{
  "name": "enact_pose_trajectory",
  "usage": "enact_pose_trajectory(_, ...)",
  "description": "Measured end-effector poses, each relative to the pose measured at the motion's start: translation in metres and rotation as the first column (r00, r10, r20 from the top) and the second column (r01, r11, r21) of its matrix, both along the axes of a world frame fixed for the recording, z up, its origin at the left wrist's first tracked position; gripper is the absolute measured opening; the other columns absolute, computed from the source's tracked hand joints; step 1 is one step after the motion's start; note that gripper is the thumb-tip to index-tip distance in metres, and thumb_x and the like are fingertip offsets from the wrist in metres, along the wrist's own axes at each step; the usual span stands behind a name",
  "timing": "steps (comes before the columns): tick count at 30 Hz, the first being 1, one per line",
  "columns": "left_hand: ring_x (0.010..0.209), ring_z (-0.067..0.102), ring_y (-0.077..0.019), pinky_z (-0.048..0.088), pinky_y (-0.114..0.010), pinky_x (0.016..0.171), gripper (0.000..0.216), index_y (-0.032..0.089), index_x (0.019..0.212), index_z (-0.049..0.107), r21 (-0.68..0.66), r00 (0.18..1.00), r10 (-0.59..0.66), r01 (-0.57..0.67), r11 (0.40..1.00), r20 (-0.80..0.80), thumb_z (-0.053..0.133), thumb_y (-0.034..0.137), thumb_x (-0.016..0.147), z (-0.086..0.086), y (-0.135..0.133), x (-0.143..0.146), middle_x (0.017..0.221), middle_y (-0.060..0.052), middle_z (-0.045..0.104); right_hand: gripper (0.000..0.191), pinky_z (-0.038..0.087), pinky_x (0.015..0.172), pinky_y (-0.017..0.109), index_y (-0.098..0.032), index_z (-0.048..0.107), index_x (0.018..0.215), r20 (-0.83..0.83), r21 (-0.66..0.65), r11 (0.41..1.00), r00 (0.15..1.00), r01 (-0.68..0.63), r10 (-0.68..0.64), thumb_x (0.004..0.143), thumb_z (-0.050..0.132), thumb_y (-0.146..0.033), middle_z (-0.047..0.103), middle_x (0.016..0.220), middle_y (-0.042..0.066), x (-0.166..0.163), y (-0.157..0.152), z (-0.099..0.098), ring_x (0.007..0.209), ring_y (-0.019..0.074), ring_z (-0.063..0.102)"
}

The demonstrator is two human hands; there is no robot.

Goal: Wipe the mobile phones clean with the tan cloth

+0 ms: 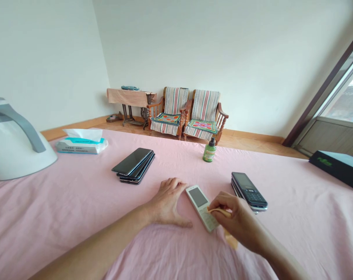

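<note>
A white keypad phone (200, 197) lies face up on the pink cloth, its screen dark and its top pointing away to the left. My left hand (168, 202) rests on the cloth to the left of the phone, thumb and fingers spread, fingertips close to its upper corner; whether they touch it I cannot tell. Over the phone's lower right side, my right hand (233, 214) pinches a yellow-orange cloth (231, 238). Part of that cloth lies at the keypad, and the rest hangs below the palm. The hand hides some of the lower keys.
A stack of smartphones (134, 163) stands at the left, and a stack of keypad phones (248, 188) at the right. Farther off are a green bottle (209, 151), a tissue pack (81, 144), a white kettle (16, 144) and a black box (336, 165). Beyond stand two chairs (204, 105).
</note>
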State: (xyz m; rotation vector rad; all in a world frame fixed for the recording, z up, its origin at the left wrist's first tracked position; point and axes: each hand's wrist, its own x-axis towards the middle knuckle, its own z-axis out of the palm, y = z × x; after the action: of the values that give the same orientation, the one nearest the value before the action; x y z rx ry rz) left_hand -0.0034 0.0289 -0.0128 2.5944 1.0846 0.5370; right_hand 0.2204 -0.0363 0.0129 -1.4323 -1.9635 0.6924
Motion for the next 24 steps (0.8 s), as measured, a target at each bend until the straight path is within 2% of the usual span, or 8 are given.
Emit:
enact_pose_trajectory(3,0.108,0.044,-0.0318,0.033,-0.048,0.096,0.096,0.025,0.128,0.042,0.007,0.999,-0.025,0.024,1.000,0.043,0.079,0.059,0.047,0.006,-0.009,0.006,0.118,-0.009,0.046,0.015,0.039,0.059,0.024,-0.017,0.066,0.065,-0.017,-0.021,0.992,0.992,0.124,-0.124,0.071,0.053,-0.012,0.063,0.068,0.000,0.001,0.005,-0.004,0.064,0.0145,0.059)
enact_pose_trajectory(8,0.098,0.048,-0.0277,0.042,-0.042,0.089,0.070,0.018,0.108,0.052,-0.005,0.995,-0.058,0.058,0.998,0.086,0.079,0.055,0.055,0.012,-0.029,0.021,0.108,-0.009,0.051,0.014,0.039,0.059,0.025,-0.017,0.067,0.062,-0.011,-0.025,0.976,0.977,0.215,-0.215,0.069,0.054,-0.017,0.064,0.064,0.001,0.000,0.008,-0.009,0.063,0.0162,0.058)
enact_pose_trajectory(12,0.092,0.051,-0.0260,0.044,-0.039,0.081,0.060,0.018,0.098,0.054,-0.014,0.996,-0.051,0.052,0.999,0.077,0.080,0.052,0.056,0.013,-0.032,0.024,0.101,-0.007,0.053,0.015,0.040,0.059,0.024,-0.017,0.068,0.066,-0.125,-0.106,0.985,0.981,0.137,-0.150,0.071,0.053,-0.019,0.066,0.066,0.001,-0.007,0.008,-0.015,0.065,0.0167,0.059)
enact_pose_trajectory(14,0.090,0.052,-0.0250,0.044,-0.037,0.079,0.058,0.018,0.097,0.054,-0.014,0.994,-0.066,0.067,0.998,0.083,0.080,0.050,0.056,0.014,-0.030,0.022,0.099,-0.006,0.055,0.015,0.041,0.060,0.024,-0.017,0.068,0.067,-0.156,-0.094,0.988,0.979,0.119,-0.132,0.071,0.053,-0.018,0.066,0.067,0.001,-0.011,0.007,-0.015,0.066,0.0163,0.059)
enact_pose_trajectory(18,0.086,0.053,-0.0239,0.041,-0.034,0.077,0.056,0.019,0.096,0.054,-0.001,0.989,-0.117,0.118,0.993,0.089,0.081,0.048,0.057,0.016,-0.026,0.018,0.094,-0.003,0.058,0.014,0.039,0.058,0.022,-0.017,0.066,0.064,-0.103,-0.035,0.994,0.989,0.101,-0.104,0.069,0.053,-0.013,0.063,0.067,0.000,-0.011,0.003,-0.008,0.063,0.0139,0.057)
enact_pose_trajectory(24,0.084,0.055,-0.0235,0.040,-0.031,0.072,0.049,0.018,0.089,0.058,-0.017,0.986,-0.149,0.151,0.988,0.079,0.081,0.049,0.059,0.013,-0.025,0.017,0.088,-0.003,0.061,0.022,0.038,0.058,0.019,-0.017,0.067,0.067,-0.053,-0.009,0.996,0.995,-0.087,0.087,0.067,0.050,-0.003,0.063,0.070,-0.001,-0.007,-0.003,-0.002,0.064,0.0108,0.057)
